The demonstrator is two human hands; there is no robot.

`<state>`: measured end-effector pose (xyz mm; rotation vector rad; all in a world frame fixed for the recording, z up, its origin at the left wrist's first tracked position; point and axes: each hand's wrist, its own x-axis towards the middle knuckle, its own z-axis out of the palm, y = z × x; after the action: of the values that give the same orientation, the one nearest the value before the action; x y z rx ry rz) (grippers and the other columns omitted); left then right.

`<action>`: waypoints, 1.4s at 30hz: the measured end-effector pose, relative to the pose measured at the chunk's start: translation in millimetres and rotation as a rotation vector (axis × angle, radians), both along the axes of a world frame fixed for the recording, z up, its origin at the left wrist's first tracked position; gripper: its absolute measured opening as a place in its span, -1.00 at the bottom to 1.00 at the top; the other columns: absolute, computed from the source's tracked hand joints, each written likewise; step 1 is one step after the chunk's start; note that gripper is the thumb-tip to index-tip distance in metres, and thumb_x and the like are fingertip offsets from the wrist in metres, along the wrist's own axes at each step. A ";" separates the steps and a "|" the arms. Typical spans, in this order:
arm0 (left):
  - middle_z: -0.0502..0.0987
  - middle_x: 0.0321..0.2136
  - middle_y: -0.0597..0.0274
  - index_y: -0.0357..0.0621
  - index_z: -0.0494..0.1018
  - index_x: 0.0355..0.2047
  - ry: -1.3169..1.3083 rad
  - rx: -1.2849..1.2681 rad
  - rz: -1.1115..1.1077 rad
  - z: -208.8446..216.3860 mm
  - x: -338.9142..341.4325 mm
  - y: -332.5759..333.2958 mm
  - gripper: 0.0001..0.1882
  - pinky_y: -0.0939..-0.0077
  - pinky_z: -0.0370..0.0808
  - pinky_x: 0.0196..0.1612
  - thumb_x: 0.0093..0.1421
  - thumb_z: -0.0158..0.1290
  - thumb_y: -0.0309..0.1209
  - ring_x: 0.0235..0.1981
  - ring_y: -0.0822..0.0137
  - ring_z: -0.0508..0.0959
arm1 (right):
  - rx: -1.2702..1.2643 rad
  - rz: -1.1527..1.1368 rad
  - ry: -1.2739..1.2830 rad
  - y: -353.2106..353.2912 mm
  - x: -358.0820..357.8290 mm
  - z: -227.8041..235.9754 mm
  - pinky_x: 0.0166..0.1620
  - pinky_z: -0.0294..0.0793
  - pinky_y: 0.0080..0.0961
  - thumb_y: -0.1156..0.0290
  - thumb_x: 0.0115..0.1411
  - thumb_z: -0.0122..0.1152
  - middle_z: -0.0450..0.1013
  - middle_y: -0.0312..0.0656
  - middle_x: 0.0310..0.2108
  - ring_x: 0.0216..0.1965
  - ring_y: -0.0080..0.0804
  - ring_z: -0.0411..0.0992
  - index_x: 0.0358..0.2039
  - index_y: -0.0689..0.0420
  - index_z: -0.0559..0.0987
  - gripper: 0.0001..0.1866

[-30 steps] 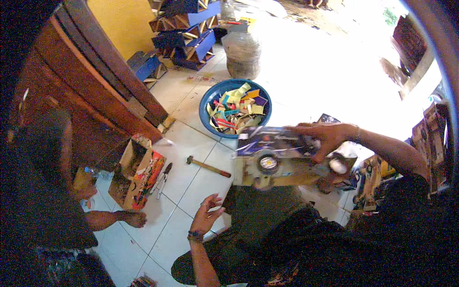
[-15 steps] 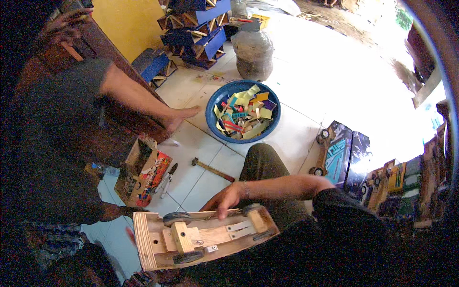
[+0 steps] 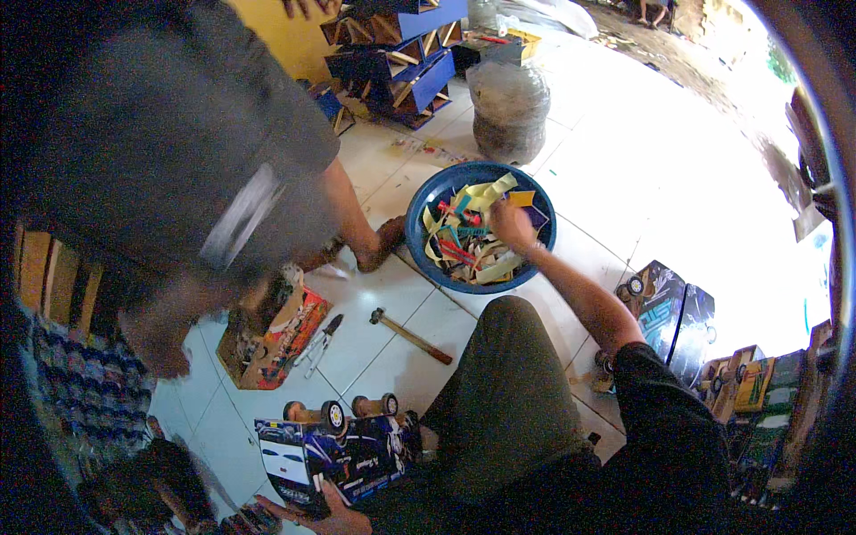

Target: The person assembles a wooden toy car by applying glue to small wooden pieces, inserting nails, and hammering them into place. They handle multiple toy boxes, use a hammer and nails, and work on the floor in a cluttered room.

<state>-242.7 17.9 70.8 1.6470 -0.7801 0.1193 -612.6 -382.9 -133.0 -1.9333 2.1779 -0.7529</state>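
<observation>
The blue round basin (image 3: 481, 287) contains multicoloured strips and scraps (image 3: 459, 253). The right hand (image 3: 512, 225) is inside it, fingers partly curled; its grip cannot be determined. The left hand (image 3: 337, 515) rests, fingers spread, against the toy bus (image 3: 367, 456), positioned wheels-up near the leg. The open cardboard box (image 3: 294, 334) has indistinct contents.

Stacked blue wooden frames (image 3: 430, 85) stand at twelve o'clock; a cloudy rounded container (image 3: 508, 120) at one; toy vehicles (image 3: 753, 385) at four; a hammer (image 3: 414, 338) near centre, toward six; an orange-sided box (image 3: 292, 334) at eight.
</observation>
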 end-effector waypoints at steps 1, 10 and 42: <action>0.18 0.30 -0.16 0.04 -0.01 0.43 -0.017 0.087 0.039 -1.6 -6.7 -0.6 -0.08 0.11 0.43 0.17 0.11 0.22 -0.39 0.24 -0.03 0.30 | 0.005 -0.039 0.177 -14.2 -19.9 -2.4 -0.25 0.55 -0.09 0.26 0.25 0.04 0.53 0.03 -0.15 -0.27 0.00 0.58 -0.03 0.06 0.48 -0.69; 0.20 0.25 -0.13 -0.11 -0.10 0.41 -0.018 0.220 0.142 -25.7 -28.1 -7.1 0.00 0.12 0.40 0.20 0.08 0.28 -0.37 0.19 0.01 0.34 | 0.226 0.051 0.547 -57.6 -49.1 -11.8 -0.26 0.59 -0.24 0.24 0.20 0.14 0.64 -0.20 -0.32 -0.26 -0.19 0.63 -0.35 -0.05 0.68 -0.82; 0.48 -0.03 -0.10 -0.25 0.35 0.11 -0.472 0.111 -0.543 21.8 -3.3 42.3 -0.37 0.04 0.35 0.17 0.14 0.28 -0.19 0.14 -0.08 0.41 | 0.568 0.544 -1.897 194.4 102.7 205.9 -0.23 0.39 -0.54 0.13 0.35 0.13 0.32 -0.60 -0.55 -0.47 -0.75 0.32 -0.12 -0.11 0.46 -0.81</action>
<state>-246.0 60.2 92.6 1.4678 -1.5926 0.0795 -510.0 -188.5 72.9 -0.6027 0.5016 -0.9601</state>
